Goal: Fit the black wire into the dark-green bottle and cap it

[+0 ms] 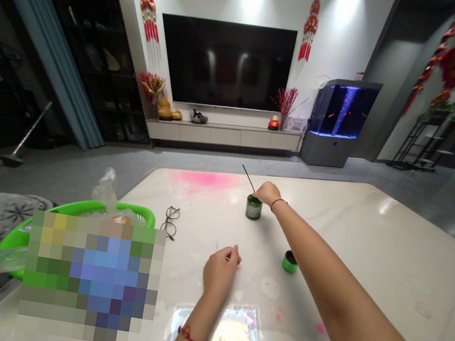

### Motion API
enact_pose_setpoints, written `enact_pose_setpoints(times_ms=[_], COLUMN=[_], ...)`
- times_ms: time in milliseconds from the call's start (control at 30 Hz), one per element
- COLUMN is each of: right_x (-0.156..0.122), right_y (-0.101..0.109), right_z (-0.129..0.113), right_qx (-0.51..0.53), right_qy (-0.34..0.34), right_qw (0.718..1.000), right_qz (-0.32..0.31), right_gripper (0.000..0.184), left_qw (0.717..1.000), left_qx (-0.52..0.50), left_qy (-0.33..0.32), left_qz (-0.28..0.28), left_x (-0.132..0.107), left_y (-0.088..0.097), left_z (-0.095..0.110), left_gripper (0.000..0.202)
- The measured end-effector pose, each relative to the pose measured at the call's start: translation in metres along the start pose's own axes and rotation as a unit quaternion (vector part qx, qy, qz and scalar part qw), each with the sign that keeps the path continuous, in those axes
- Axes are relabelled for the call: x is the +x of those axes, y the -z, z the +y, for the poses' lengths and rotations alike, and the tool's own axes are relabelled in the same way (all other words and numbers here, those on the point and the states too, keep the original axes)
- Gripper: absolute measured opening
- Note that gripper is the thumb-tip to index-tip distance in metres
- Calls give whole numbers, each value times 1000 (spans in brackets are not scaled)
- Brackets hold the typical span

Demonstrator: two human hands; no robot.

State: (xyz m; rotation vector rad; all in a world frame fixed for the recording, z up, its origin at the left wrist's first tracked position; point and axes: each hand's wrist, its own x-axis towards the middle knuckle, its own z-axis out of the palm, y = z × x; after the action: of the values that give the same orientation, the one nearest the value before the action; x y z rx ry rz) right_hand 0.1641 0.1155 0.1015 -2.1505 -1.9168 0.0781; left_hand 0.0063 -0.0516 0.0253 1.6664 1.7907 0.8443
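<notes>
Head camera looks forward, down over marble table [356, 231] toward distant television [223, 63]; left hand [220, 270], right hand [267, 193] in view.

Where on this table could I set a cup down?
Widest bare patch: the white tabletop beyond the right hand, past the green jar. A smaller one lies between the glasses and the left hand. The green basket side is crowded.
</notes>
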Motion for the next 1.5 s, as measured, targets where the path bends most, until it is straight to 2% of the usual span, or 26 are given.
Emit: enact_pose_setpoints(times_ms=[167, 400, 467, 567, 867, 1133, 1367, 1500], right_x=[17, 26, 25, 22, 10, 11, 15, 19], right_y=[7, 21, 24, 24, 10, 11, 14, 12], right_z=[0, -8, -10, -10, -10, -14, -14, -18], right_qx=[-20, -81, -91, -98, -84, -100, -117, -131], right_qy=[4, 54, 77, 104, 160, 155, 141, 141], right_qw=[999, 988, 986, 985, 983, 982, 981, 978], right_qz=[-49, -120, -115, -91, -32, -44, -68, -76], right_gripper=[41, 16, 14, 20, 28, 24, 29, 32], left_qw=[1000, 1000, 999, 999, 997, 997, 997, 996], left_qx=[-4, -13, -18, -26, -62, -59, -41, -31], left_qy=[-3, -23, -33, -35, -45, -42, -61, -70], left_qz=[-3, -14, -13, -3, 3, -2, -37, -36], left_x=[1, 2, 1, 1, 1, 2, 0, 0], left_y=[-1, -3, -4, -4, -4, -5, -10, -11], left_z=[-1, -2, -1, 1, 3, 3, 2, 2], left_gripper=[45, 44, 44, 44, 43, 43, 44, 45])
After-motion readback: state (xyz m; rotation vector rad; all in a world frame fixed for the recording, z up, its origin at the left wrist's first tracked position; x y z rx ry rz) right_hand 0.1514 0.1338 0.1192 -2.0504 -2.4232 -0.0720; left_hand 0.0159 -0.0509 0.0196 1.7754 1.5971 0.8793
